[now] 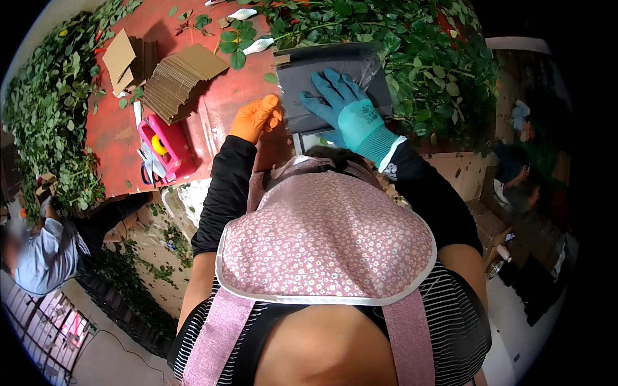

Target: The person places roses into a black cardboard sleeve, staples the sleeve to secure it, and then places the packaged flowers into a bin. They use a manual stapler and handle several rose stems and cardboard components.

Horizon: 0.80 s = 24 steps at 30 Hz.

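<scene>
My right hand (350,108), in a teal rubber-coated glove, lies flat with fingers spread on a dark grey board (299,89) on the red table. A crumpled piece of clear plastic film (371,72) shows on the board beyond the fingertips. Just left of the board is my left hand (256,118), in an orange glove. Its fingers are curled in, and nothing shows in them. Two white net-sleeved flower buds (259,46) (243,14) lie past the board's far left corner, the nearer one on a green stem.
Cut leafy rose stems (434,72) are heaped right of the board, with another heap (43,120) at far left. Stacked cardboard pieces (181,79), a pink tape dispenser (176,149) and scissors (151,166) occupy the red table (217,103). Another person (50,255) is at lower left.
</scene>
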### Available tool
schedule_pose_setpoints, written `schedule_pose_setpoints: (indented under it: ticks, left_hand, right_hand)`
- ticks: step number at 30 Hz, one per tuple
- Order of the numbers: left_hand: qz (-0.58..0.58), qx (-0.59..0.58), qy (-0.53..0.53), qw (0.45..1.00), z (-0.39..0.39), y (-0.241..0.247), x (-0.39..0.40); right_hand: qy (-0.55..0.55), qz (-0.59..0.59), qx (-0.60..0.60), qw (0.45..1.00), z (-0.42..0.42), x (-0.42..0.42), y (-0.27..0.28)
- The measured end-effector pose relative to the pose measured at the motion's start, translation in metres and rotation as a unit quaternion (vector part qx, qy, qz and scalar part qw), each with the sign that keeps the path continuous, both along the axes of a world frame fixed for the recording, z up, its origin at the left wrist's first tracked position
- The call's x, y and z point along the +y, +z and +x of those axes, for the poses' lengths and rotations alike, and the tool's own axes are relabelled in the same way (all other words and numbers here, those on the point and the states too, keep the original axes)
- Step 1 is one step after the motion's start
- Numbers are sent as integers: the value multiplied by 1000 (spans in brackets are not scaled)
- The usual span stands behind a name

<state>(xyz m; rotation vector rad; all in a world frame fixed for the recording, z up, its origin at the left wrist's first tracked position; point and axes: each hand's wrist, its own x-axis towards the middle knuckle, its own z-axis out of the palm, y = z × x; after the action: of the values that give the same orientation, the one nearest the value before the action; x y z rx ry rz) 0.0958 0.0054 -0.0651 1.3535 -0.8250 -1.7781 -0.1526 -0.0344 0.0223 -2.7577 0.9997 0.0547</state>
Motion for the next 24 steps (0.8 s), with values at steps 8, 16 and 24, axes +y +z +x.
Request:
schedule_pose_setpoints:
  ticks: [8,16,24]
  left_hand:
    - [-168,-512,62,840,64,-15,60]
    - [-45,-561,8,826,96,2,110]
    - [123,-758,130,627,265,-2,130]
  right_hand:
    - [-33,25,-8,999,5,0,10]
    - [-15,6,-4,1000,16,0,11]
    - [-5,11,-6,1000,22,0,13]
